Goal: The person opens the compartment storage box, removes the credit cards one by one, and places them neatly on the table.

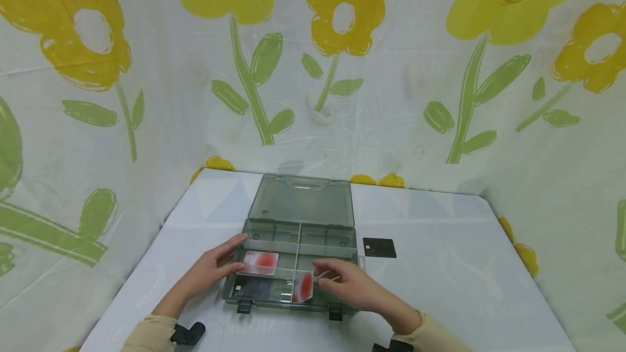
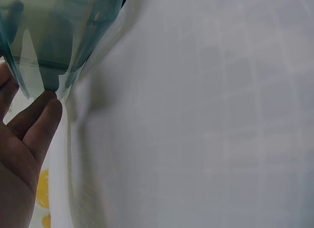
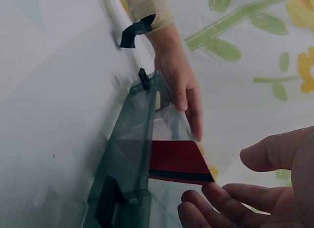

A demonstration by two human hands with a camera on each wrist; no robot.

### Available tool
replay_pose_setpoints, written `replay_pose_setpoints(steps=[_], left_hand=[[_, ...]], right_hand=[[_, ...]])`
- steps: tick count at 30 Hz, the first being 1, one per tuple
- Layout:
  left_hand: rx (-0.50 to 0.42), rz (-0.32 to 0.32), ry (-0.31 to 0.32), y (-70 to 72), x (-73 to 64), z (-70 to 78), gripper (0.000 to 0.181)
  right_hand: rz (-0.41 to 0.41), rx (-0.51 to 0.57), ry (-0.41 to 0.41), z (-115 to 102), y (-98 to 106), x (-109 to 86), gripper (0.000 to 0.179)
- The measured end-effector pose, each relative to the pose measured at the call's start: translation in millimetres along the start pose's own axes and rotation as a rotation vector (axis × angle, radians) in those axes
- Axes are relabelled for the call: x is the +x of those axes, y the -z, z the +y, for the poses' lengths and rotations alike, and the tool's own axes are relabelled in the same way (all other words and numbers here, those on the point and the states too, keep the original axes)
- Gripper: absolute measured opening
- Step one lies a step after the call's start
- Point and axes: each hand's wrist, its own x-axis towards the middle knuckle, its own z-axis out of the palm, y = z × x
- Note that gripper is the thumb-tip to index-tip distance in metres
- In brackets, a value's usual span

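A grey-green clear plastic divided box (image 1: 275,304) lies open on the table. My left hand (image 1: 213,267) rests at its left side, fingers fairly straight and fingertips touching the wall. One card with a red circle (image 1: 266,261) lies in the middle left compartment. A black card (image 1: 254,289) lies in the front left one. A second red-circle card (image 1: 305,287) stands tilted by the front middle divider; its red back with a dark stripe (image 3: 179,159) shows in the right wrist view. My right hand (image 1: 349,282) is beside that card, fingertips at its corner, thumb apart.
Another black card (image 1: 379,247) lies on the table to the right of the box. The box's lid (image 1: 303,200) is folded back toward the far table edge. Two dark latches (image 1: 335,313) stick out at the box's front. A flower-printed curtain (image 1: 391,102) surrounds the white table (image 1: 440,287).
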Motion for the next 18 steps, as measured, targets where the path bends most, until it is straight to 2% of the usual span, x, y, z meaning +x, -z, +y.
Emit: replay_pose_setpoints(steps=[5, 18], left_hand=[[0.001, -0.002, 0.003, -0.1, -0.2, 1.2, 0.074], [-0.007, -0.001, 0.003, 0.2, -0.6, 2.0, 0.074]], right_hand=[[0.019, -0.012, -0.002, 9, -8, 6.3, 0.04], [0.053, 0.112, -0.051, 13, -24, 12.6, 0.037]])
